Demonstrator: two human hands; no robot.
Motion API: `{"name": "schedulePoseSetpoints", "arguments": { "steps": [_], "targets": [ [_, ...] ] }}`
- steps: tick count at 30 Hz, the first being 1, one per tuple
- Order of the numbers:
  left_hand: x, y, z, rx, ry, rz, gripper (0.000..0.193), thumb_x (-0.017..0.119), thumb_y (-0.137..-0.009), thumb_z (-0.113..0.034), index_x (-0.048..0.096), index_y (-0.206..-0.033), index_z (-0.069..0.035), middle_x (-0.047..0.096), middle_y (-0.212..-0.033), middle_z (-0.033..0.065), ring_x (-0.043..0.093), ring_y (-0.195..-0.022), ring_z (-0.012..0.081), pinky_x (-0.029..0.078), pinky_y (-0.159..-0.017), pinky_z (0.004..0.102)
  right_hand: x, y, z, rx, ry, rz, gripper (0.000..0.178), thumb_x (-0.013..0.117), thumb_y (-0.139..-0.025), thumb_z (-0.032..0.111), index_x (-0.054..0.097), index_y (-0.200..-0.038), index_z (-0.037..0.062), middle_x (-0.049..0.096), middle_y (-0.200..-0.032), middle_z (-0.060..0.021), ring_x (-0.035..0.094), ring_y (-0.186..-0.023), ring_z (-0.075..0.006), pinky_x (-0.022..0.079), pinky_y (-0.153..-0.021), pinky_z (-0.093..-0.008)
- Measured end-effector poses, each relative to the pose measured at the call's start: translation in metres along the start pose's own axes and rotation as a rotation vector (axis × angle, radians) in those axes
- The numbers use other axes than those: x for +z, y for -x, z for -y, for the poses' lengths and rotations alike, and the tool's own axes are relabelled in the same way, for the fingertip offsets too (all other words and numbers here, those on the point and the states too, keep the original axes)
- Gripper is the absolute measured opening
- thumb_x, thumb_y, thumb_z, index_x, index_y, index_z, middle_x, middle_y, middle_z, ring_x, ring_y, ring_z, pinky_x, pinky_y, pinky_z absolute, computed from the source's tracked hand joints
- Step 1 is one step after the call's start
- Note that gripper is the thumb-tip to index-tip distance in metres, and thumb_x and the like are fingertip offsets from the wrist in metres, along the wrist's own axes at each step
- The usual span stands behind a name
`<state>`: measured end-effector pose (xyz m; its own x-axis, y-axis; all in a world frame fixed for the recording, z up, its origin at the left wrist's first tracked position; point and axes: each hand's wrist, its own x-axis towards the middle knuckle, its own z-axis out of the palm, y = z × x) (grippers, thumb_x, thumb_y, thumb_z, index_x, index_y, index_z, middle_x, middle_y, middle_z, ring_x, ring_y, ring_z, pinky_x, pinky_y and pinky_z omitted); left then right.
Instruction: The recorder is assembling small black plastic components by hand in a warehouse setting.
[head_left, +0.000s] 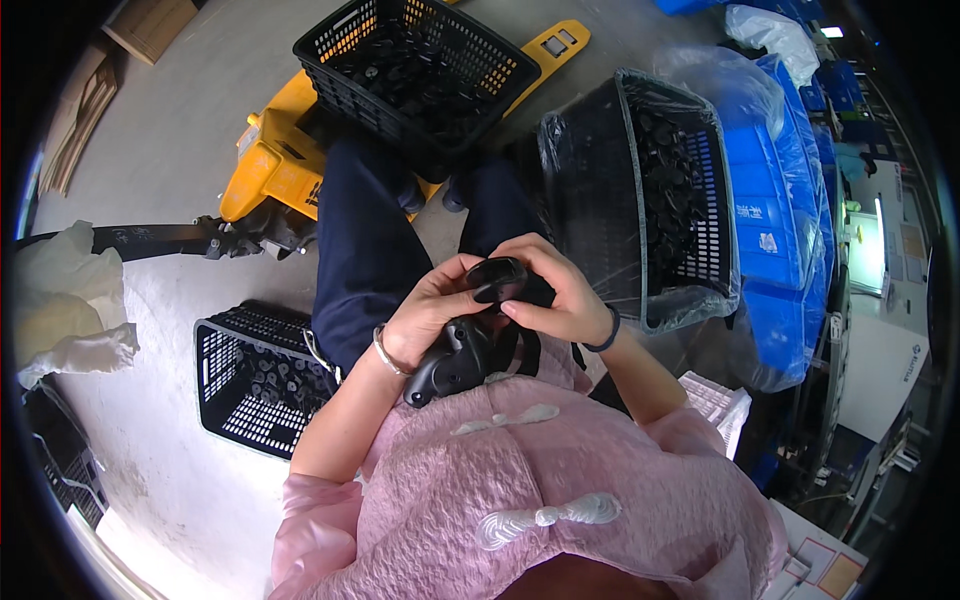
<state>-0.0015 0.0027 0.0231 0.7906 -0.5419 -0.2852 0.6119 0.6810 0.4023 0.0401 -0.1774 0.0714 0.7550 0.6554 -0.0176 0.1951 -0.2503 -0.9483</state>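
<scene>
Both my hands meet above my lap around a small, rounded, glossy black plastic part [497, 272]. My left hand [432, 308] pinches its left side, with the thumb lying across the lower edge. On the other side, my right hand [560, 295] grips it with the thumb pressed at the front and the fingers curled over the far edge. Below the left hand, a larger black moulded part [452, 365] with a round end and holes rests against my lap. Fingers partly hide how the held part is shaped underneath.
Ahead, a black crate [415, 75] of black parts sits on a yellow pallet jack [275, 150]. A plastic-lined black crate [640, 200] with more parts stands right, beside blue bins [765, 210]. Another black crate [265, 375] holding small parts is at left. Cardboard [150, 28] lies far left.
</scene>
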Motion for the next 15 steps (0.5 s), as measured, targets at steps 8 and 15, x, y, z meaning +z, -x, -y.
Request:
{"name": "schedulePoseSetpoints", "arguments": {
  "steps": [8,15],
  "targets": [
    [0.004,0.002,-0.002,-0.039,0.061,-0.053,0.033,0.055,-0.081,-0.002,0.047,-0.113,-0.005,0.053,-0.104,0.0090,0.056,-0.090,0.0191,0.050,-0.079,0.0335,-0.013,-0.004,-0.005,-0.350,0.489,-0.184,0.029,0.063,-0.062,-0.002,0.057,-0.089,0.0100,0.055,-0.104,-0.0081,0.053,-0.095,-0.0276,0.044,-0.079,-0.0352],
    [0.004,0.000,-0.001,-0.051,0.056,-0.045,0.032,0.057,-0.081,-0.003,0.047,-0.112,-0.004,0.053,-0.102,0.0090,0.057,-0.089,0.0200,0.050,-0.078,0.0333,-0.016,-0.001,-0.003,-0.474,0.673,-0.265,0.028,0.065,-0.061,0.001,0.060,-0.086,0.0136,0.053,-0.110,-0.0069,0.052,-0.099,-0.0271,0.045,-0.080,-0.0342]
  ]
}}
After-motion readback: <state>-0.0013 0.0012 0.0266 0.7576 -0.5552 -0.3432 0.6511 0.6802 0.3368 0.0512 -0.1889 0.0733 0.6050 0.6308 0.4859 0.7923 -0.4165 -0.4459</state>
